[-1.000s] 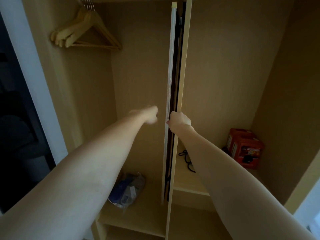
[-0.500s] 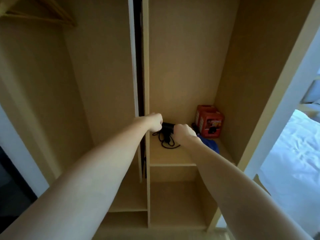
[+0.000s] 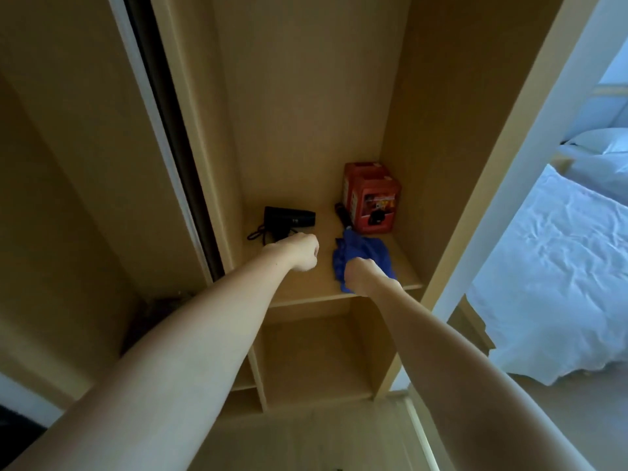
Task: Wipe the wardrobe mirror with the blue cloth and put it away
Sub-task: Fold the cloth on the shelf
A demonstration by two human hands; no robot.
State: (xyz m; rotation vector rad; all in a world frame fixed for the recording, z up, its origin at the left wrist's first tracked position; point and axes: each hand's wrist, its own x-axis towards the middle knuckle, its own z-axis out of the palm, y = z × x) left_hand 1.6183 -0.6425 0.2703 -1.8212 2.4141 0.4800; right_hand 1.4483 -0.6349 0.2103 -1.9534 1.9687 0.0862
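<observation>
Now, nearest hand: right hand, already on the blue cloth; the cloth bunches out just beyond and to both sides of its knuckles.
Right hand state: fingers hidden under the fabric, so whether they grip or merely press it cannot be told.
Cloth location: on the shelf of the wardrobe's right compartment, near the front edge, with one corner hanging a little over that edge below the wrist.
Cloth's lie: crumpled, its longer run going from the front edge away from the hand toward the red box, which stands just past its far tip.
Left hand: curled into a loose fist holding nothing, beside the right hand and apart from the cloth.
Beyond the left hand: a black hair dryer with its cord, near the knuckles.
Mirror: the sliding panel's edge stands well to the left of both hands.
Judgement: the mirror lies leftward, so the cloth would have to travel across the left arm's side.
</observation>
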